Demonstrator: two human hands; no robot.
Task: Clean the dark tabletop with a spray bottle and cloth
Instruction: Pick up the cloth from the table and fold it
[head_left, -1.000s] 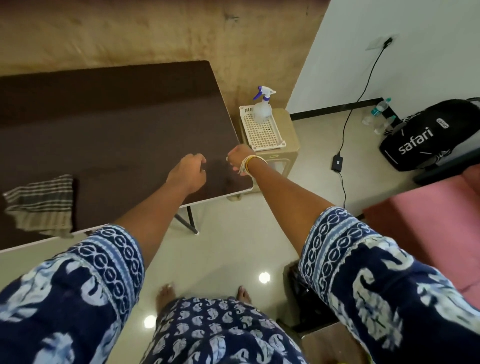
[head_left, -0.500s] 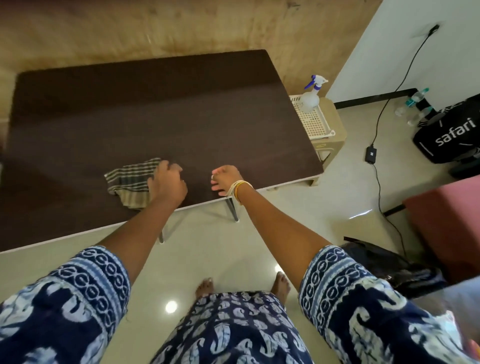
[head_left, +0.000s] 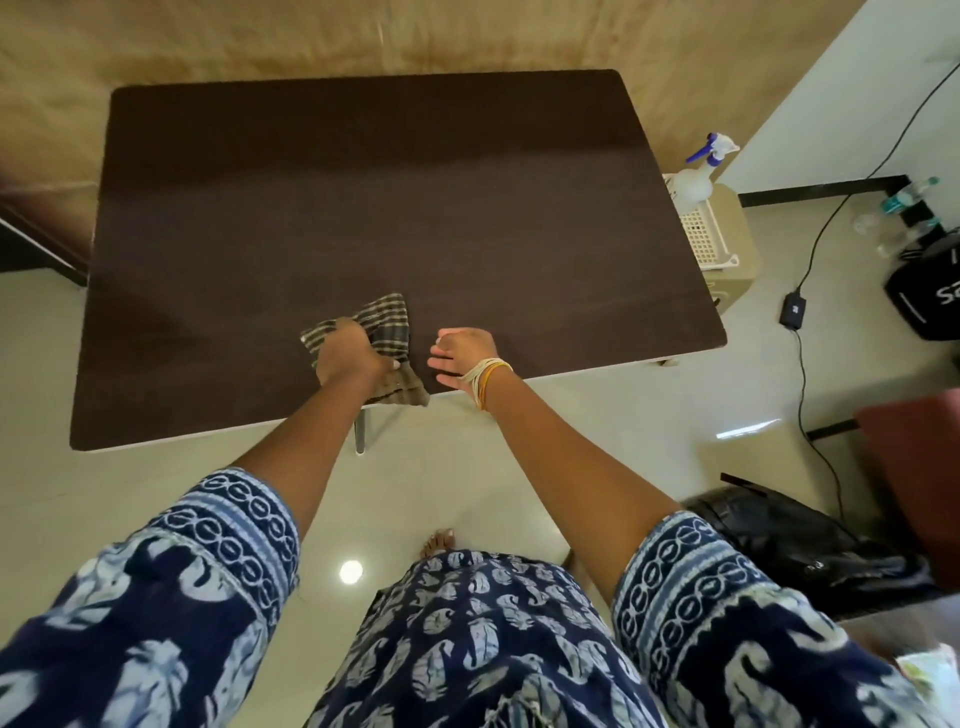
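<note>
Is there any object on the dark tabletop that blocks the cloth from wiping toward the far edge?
Nothing visible does. The left hand grips the cloth near the front edge, and the tabletop beyond it shows no objects.

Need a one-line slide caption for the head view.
Left hand grips checked cloth on dark tabletop.

Matt tabletop (head_left: 395, 208) (woven cloth (head_left: 387, 325))

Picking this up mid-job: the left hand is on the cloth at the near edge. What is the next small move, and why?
Probably sweep the cloth away from the near edge across the tabletop. The left hand grips it bunched, one corner hanging over the edge, and the wide dark surface beyond is bare. The right hand holds nothing, and the spray bottle stands off the table in a basket.
</note>
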